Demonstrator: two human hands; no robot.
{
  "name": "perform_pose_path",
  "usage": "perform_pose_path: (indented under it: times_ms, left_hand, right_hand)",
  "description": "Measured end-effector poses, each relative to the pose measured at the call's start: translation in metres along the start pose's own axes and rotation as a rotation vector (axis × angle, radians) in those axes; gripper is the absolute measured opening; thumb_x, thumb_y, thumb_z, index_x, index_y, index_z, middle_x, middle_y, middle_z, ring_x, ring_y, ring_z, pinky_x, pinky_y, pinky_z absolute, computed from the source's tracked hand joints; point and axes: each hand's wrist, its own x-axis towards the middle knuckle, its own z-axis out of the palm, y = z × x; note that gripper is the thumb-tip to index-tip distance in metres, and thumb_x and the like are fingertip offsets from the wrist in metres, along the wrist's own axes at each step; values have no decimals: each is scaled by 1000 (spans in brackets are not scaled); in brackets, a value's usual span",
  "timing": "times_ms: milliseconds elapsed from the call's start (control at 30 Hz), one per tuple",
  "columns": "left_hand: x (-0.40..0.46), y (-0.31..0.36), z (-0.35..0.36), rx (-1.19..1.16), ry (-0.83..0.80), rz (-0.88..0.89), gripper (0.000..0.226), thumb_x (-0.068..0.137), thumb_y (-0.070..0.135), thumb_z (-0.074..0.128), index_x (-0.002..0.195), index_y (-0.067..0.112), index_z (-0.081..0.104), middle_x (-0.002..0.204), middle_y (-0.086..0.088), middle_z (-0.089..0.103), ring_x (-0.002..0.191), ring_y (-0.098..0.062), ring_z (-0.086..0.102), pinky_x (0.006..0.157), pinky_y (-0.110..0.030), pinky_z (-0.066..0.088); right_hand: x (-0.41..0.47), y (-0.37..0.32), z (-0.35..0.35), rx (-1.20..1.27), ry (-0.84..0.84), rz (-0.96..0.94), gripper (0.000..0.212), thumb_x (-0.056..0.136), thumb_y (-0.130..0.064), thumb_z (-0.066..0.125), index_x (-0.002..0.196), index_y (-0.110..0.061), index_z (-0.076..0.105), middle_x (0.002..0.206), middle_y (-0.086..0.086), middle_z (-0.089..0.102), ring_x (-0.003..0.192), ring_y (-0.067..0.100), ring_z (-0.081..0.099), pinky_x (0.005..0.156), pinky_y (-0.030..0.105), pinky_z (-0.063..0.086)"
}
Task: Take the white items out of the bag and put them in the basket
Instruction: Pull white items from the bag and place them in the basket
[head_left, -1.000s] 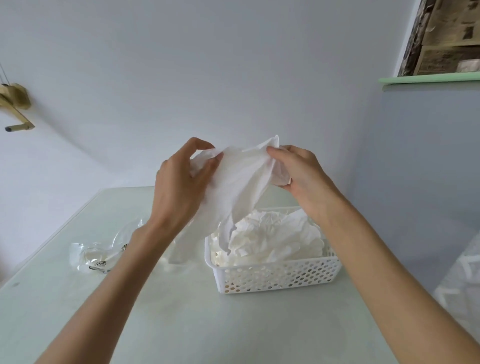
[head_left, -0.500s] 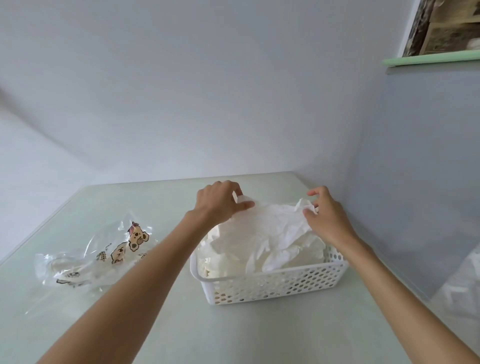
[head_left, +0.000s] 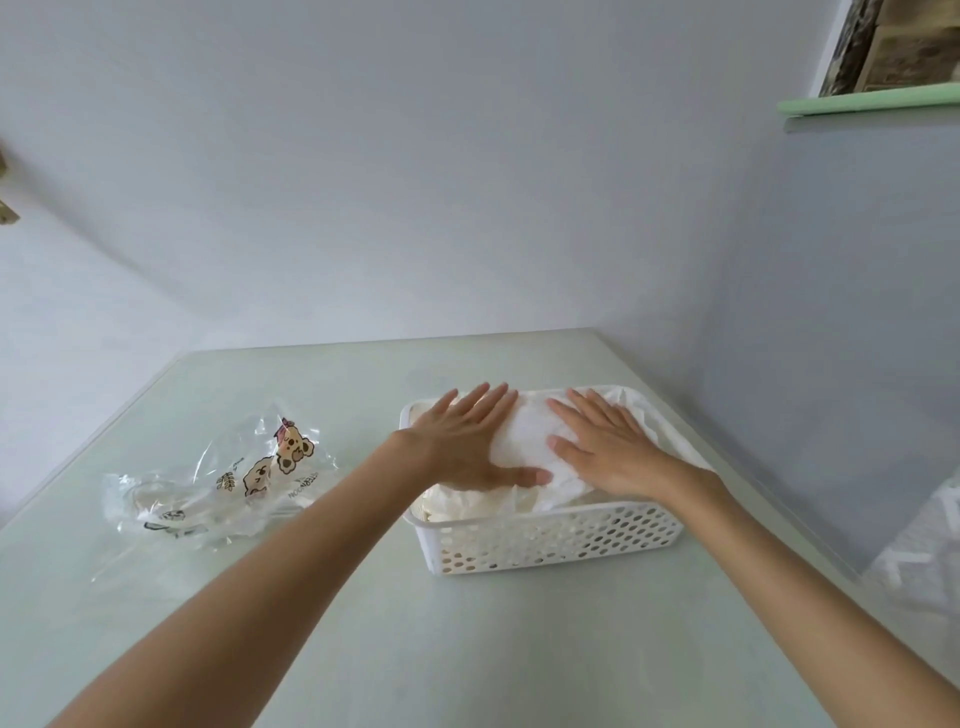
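- Left hand (head_left: 464, 442): flat, palm down, on the white items (head_left: 524, 441), centre of frame; fingers straight and slightly spread, thumb stretched out toward the right hand.
- Right hand (head_left: 605, 447): flat, palm down, on the same white items, just right of the left hand; fingers straight and slightly apart, gripping nothing.
- White items: crumpled, piled in the basket (head_left: 550, 540), heaped to the rim; top layer pressed under both palms.
- Basket: white, perforated walls, standing on the table (head_left: 467, 649), right of centre.
- Bag (head_left: 228, 483): clear plastic with cartoon bear prints, lying crumpled and flat on the table, left of centre, apart from the basket; contents not discernible.
- Table: pale green, set against the wall (head_left: 467, 182).
- Shelf (head_left: 867, 101): green edge, upper right of frame.
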Motion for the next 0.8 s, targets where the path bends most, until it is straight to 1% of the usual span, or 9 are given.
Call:
perform_pose_path:
  times_ms: [33, 100, 200, 333, 433, 533, 633, 733, 800]
  left_hand:
    - [3, -3, 4, 14, -49, -28, 110, 76, 85, 29, 151, 20, -18, 158, 7, -21, 145, -9, -19, 120, -36, -10]
    - [5, -5, 10, 28, -133, -52, 115, 72, 89, 28, 150, 20, -21, 158, 7, -24, 144, -8, -22, 120, -37, -11]
    - [6, -6, 19, 30, -207, -49, 113, 74, 88, 27, 149, 20, -22, 157, 7, -24, 144, -8, -22, 120, -38, -10]
    - [9, -5, 17, 60, -241, -64, 105, 80, 82, 30, 150, 21, -20, 159, 7, -21, 146, -10, -19, 120, -40, -7]
    - [7, -1, 0, -12, -153, -77, 108, 75, 86, 33, 154, 20, 2, 162, 6, -1, 149, -15, -3, 121, -43, 2]
    - [-18, -6, -19, -107, 215, -46, 81, 82, 78, 31, 142, 24, 43, 150, 7, 40, 141, -16, 28, 113, -38, 25]
    - [-72, -39, -24, -155, 482, -129, 56, 90, 68, 30, 122, 32, 59, 130, 13, 58, 127, -11, 42, 97, -31, 34]
    - [-137, -101, -10, -135, 424, -372, 54, 89, 67, 36, 127, 33, 55, 135, 13, 53, 131, -12, 38, 98, -33, 34]
    - [-169, -134, 9, -146, 265, -519, 72, 84, 72, 33, 141, 30, 41, 149, 8, 40, 141, -14, 28, 108, -36, 29]
  right_hand:
    - [2, 5, 1, -41, -113, 53, 62, 101, -51, 22, 153, -29, -2, 160, -5, -14, 146, 12, -17, 118, 36, -8]
    - [1, 15, 2, -29, -249, 110, 75, 93, -67, 20, 151, -33, -13, 157, -6, -24, 143, 10, -23, 117, 37, -12]
    - [0, 19, 2, -22, -369, 138, 89, 85, -77, 23, 149, -32, -17, 156, -8, -26, 142, 8, -25, 118, 40, -13]
    - [3, 15, 0, -81, -438, 141, 93, 83, -79, 25, 150, -29, -17, 157, -7, -25, 144, 8, -22, 118, 42, -11]
    - [3, 12, -13, -66, -375, 142, 94, 83, -77, 32, 151, -30, -14, 157, -6, -24, 145, 13, -20, 119, 45, -5]
    - [-12, 7, -38, 93, -247, 116, 90, 86, -63, 52, 153, -34, -1, 157, -10, -24, 146, 14, -16, 120, 44, 5]
    - [-33, -5, -58, 57, -111, 141, 75, 92, -48, 55, 152, -30, 14, 159, -8, -15, 147, 14, -10, 119, 43, 10]
    - [-57, -47, -62, -210, 83, 126, 62, 97, -43, 47, 150, -23, 22, 160, -2, 8, 146, 17, 14, 113, 42, 23]
    - [-73, -100, -49, -122, 210, -35, 49, 98, -40, 44, 144, -25, 35, 150, -7, 34, 132, 16, 40, 101, 33, 34]
